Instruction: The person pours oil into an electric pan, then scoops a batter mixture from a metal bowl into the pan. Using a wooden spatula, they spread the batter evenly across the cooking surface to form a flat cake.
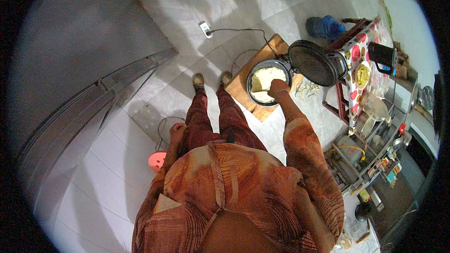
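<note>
My right hand is over the round electric griddle pan, its fingers closed on a flat tan spatula. The spatula's blade lies against a pale, yellowish flatbread that covers most of the pan's base. Hinged at the back right, the dark lid stands raised. Under the pan is a wooden board. My left hand hangs beside my left leg with its fingers curled; whether anything is in it cannot be made out.
A black cord runs across the floor to a white power strip. To the right stands a cloth-covered table with a bowl of yellow food and a black kettle. A pink stool is at my left.
</note>
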`<state>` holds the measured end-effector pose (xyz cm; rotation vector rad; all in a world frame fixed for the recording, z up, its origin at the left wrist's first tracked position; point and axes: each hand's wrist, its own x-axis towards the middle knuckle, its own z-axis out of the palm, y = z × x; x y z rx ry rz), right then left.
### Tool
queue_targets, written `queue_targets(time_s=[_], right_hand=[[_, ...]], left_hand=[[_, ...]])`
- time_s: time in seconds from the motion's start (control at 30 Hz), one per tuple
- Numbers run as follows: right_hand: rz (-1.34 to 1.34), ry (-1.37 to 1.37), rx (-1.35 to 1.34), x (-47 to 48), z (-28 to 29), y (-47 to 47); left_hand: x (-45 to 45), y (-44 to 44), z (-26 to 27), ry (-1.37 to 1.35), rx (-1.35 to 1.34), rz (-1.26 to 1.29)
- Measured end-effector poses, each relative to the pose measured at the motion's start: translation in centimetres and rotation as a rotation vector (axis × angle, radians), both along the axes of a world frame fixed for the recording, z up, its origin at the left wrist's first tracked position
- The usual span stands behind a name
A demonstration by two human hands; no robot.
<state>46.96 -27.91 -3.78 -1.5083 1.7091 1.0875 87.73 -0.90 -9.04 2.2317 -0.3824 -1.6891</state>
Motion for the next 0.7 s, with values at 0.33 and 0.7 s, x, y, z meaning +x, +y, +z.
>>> queue_targets(time_s=[0.33, 0.7], right_hand=[[0.02, -0.049, -0.26, -1.9, -1.3, -3.8], [0.155, -0.135, -0.198, -5.1, -2.9, -3.2]], left_hand=[[-0.3, 0.3, -0.5, 0.006, -0.182, -0.024], [-0.6, 0.2, -0.8, -0.124, -0.233, -0.165]])
